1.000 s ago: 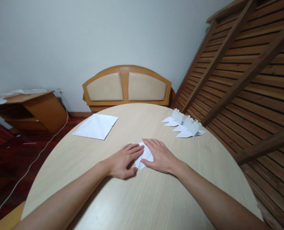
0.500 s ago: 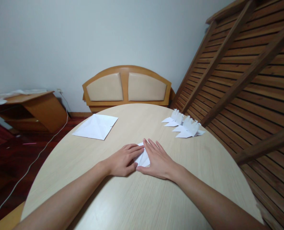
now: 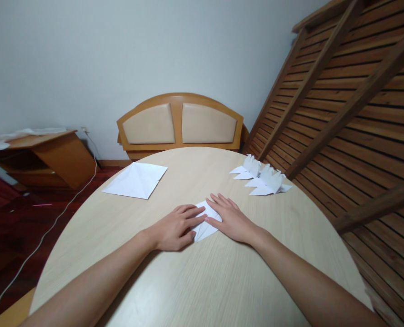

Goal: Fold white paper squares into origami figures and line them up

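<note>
A small folded piece of white paper (image 3: pixel 206 230) lies flat on the round table (image 3: pixel 202 290), with crease lines running across it. My left hand (image 3: pixel 177 228) rests on its left side, fingers stretched out over the paper and thumb at its lower left edge. On the right, my right hand (image 3: pixel 231 218) lies with its fingers spread, touching the paper's upper right part. The fingers of both hands cover parts of the paper's edges.
A larger creased white sheet (image 3: pixel 133 181) lies at the table's left. Several folded paper birds (image 3: pixel 268 180) stand grouped at the right. Beyond the table is a padded headboard (image 3: pixel 149 125); wooden slats (image 3: pixel 345 118) lean at the right. A desk (image 3: pixel 55 156) stands at the left.
My right hand has shifted up and to the right, its thumb leaving the paper's lower edge, so more of the paper shows. My left hand has hardly moved.
</note>
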Available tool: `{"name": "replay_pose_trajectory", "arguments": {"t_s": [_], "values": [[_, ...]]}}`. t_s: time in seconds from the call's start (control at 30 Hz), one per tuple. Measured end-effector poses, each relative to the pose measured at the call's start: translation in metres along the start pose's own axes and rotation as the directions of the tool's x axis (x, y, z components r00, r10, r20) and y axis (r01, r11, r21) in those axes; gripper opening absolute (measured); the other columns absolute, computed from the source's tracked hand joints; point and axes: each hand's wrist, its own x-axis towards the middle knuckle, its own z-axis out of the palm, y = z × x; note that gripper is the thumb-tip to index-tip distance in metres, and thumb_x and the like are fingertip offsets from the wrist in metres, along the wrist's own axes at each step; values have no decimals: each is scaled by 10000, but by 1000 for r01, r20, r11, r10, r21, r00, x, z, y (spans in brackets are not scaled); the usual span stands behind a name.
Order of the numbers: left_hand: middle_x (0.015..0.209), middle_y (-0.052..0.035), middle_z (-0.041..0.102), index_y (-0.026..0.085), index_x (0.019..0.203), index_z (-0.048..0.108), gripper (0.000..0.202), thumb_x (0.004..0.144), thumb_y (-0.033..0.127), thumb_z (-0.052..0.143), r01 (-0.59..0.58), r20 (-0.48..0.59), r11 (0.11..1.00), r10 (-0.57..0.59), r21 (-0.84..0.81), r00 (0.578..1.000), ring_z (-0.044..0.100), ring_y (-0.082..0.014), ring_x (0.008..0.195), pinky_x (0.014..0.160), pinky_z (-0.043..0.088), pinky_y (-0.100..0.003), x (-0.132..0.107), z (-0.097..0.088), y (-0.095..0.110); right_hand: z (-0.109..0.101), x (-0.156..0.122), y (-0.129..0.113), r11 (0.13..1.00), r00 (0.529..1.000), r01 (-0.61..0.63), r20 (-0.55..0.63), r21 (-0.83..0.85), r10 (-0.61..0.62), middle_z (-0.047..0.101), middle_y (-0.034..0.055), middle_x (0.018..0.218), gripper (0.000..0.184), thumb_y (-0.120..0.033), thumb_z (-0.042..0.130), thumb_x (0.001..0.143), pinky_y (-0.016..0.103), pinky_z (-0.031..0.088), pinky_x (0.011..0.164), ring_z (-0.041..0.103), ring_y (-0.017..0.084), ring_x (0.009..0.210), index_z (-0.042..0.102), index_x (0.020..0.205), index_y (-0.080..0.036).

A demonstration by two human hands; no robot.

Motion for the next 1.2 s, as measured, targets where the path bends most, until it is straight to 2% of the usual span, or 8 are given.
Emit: {"name": "replay_pose_trajectory", "arguments": {"t_s": [0.1,0.2,0.33,0.53,0.67,0.9,1.07,1.2], "values": [[1584,-94,385,241,1539,337,671,898,270,531,10,-22,999,-11,-38,1000,365,-338,1432,1159,323,-551,-1,2,-2,-2,3,8,1000,995,6,-100,6,-6,396,139,1574,567,-512,512,973,567,262,1170,295,327,1481,494,1461,-224],[1573,-114,399,214,1534,340,676,895,298,545,29,-35,998,-31,-55,999,340,-352,1450,1173,297,-570,-1,4,-2,-6,6,9,998,970,65,-234,-9,-66,580,127,1406,379,-366,572,961,515,377,1094,486,297,1329,629,1311,-232],[1581,-143,375,182,1524,338,681,890,304,555,43,-57,998,-46,-43,997,356,-330,1445,1185,293,-538,-1,6,0,-12,6,-1,983,945,176,-290,51,-154,702,84,1163,237,-271,565,970,431,454,985,608,238,1112,686,1167,-218],[1609,-172,295,176,1561,195,825,847,314,583,66,-115,996,-72,-58,991,345,-356,1434,1163,304,-563,-1,8,-2,-12,5,-11,966,957,176,-263,188,-124,727,87,1119,284,-345,587,962,387,496,904,653,222,986,680,1192,-208],[1548,-178,392,189,1561,173,793,897,382,560,81,-156,992,-96,-102,983,395,-353,1393,1144,323,-567,0,10,-4,-12,3,-10,967,967,148,-238,209,-97,736,82,1108,264,-288,602,933,389,495,899,655,227,972,696,1168,-214],[1358,-166,566,181,1545,239,664,968,392,489,227,-236,940,-288,-253,928,544,-300,1232,1058,430,-506,3,14,-3,-18,-2,-8,969,974,171,-179,177,-139,746,54,1057,351,-104,598,798,364,478,886,648,218,956,718,1110,-212],[1245,-137,622,162,1492,323,605,944,341,505,218,-255,944,-280,-248,925,601,-276,1104,1020,458,-476,3,9,-1,-20,-3,-7,976,974,187,-152,110,-170,741,42,934,201,-125,609,795,370,465,864,651,218,890,720,936,-216],[1258,-130,624,172,1462,346,613,885,264,532,155,-256,965,-208,-212,944,604,-277,1104,1000,469,-458,0,8,-3,-22,-4,-5,975,976,179,-152,130,-159,740,43,945,163,-124,593,802,352,467,840,662,213,872,688,902,-211]]}}
